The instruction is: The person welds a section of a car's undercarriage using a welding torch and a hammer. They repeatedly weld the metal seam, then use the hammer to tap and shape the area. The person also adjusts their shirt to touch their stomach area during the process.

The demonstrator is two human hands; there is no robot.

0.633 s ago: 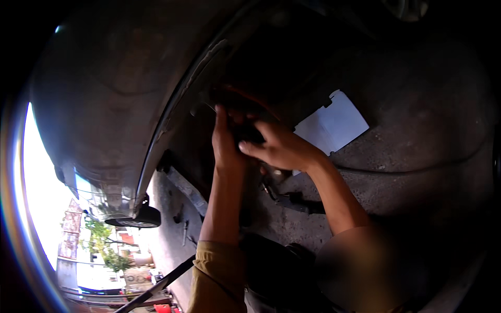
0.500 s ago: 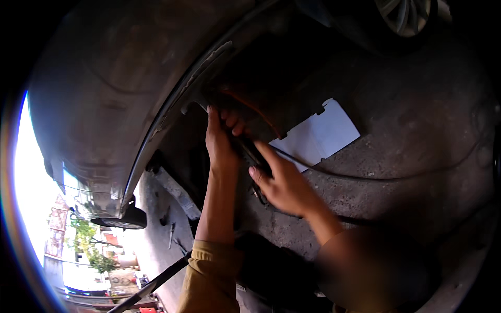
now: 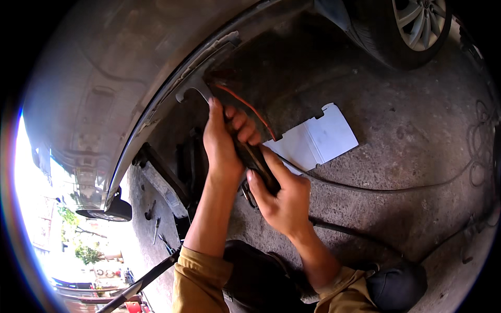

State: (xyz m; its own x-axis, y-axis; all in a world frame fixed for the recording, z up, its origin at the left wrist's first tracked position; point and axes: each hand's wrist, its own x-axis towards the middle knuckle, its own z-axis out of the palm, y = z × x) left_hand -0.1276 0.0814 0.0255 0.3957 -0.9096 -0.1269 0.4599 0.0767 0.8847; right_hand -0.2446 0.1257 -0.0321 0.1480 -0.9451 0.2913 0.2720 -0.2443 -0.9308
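My left hand [image 3: 220, 143] is wrapped round the upper part of a dark, long-handled tool [image 3: 259, 161], its thumb lying along the metal end. A curved, hook-like metal jaw [image 3: 189, 87] sticks out past that thumb, close to the lower edge of a car's side [image 3: 99, 88]. Lower down, my right hand [image 3: 286, 203] closes round the dark handle with its thumb on the near side. Both palms hide much of the tool, so its exact kind cannot be told. A thin orange-red rod or cord [image 3: 248, 104] runs just beyond my fingers.
A creased white sheet of card [image 3: 318, 138] lies on the rough concrete floor. A black cable [image 3: 376, 191] and a thicker hose [image 3: 360, 236] cross the floor at right. A car wheel [image 3: 417, 23] is at upper right; a dark jack-like bar [image 3: 164, 185] stands at left.
The picture has brightened and the view has shifted slightly. My right hand has turned a little more upright on the handle. Both hands keep their hold on the tool.
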